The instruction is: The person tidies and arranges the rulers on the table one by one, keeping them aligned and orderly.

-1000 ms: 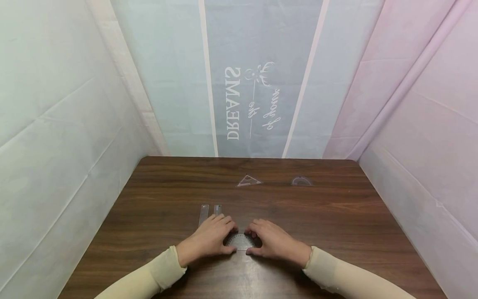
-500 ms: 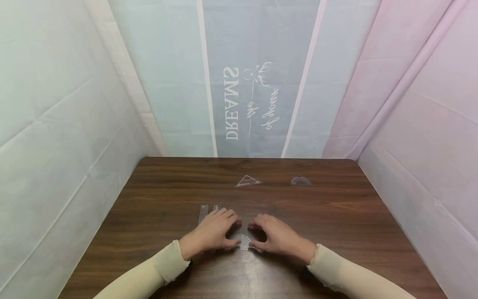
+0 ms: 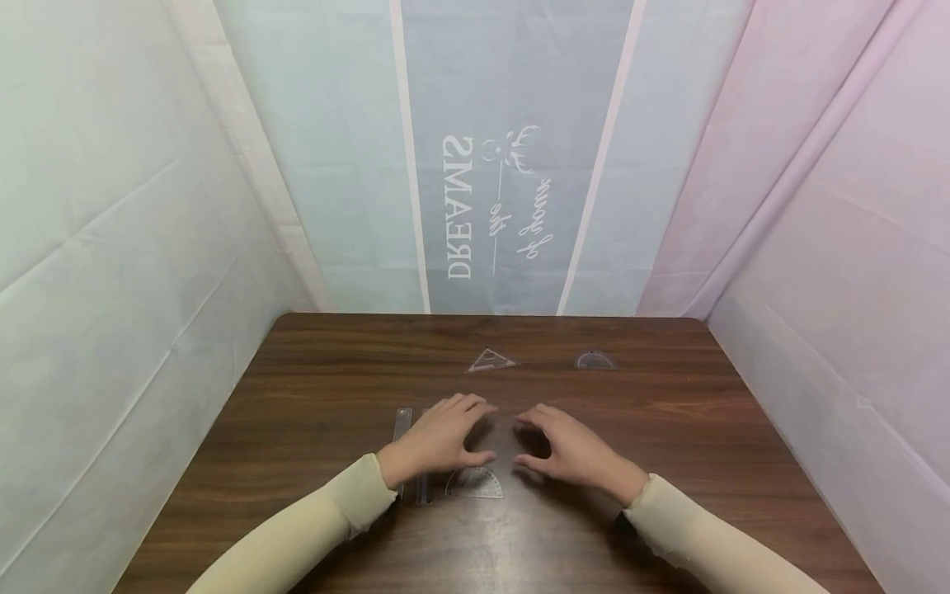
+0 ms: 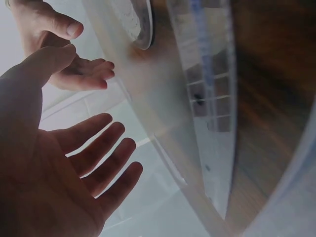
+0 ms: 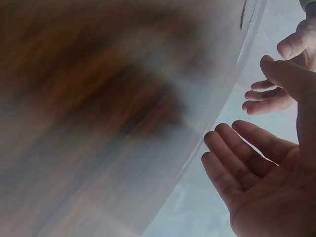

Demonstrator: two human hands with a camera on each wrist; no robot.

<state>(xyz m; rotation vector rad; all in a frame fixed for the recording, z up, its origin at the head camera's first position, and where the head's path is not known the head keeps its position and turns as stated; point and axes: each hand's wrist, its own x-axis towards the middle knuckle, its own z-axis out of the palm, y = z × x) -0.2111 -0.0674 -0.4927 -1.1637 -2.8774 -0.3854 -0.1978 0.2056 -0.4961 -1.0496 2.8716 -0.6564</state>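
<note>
A clear protractor (image 3: pixel 477 483) lies on the table near its front, flat edge toward the person. My left hand (image 3: pixel 445 437) is just beyond it, fingers loosely extended and nothing held; its thumb overlaps the protractor's curved edge in the head view. To the right, my right hand (image 3: pixel 575 450) hovers with relaxed fingers and holds nothing. Two clear rulers lie side by side at the left: one ruler (image 3: pixel 403 422) shows its far end, the other ruler (image 3: pixel 422 488) is mostly hidden under the left hand and forearm. The left wrist view shows a ruler (image 4: pixel 212 113) close up.
Farther back on the brown wooden table (image 3: pixel 334 371) lie a clear set square (image 3: pixel 491 360) and a smaller protractor (image 3: pixel 595 360). Pale cloth hangs along both sides, and a printed curtain (image 3: pixel 505 206) hangs behind the table's far edge.
Both hands have let go of the near protractor, moved away from the person and drawn apart. The protractor stays on the table, more of it uncovered now.
</note>
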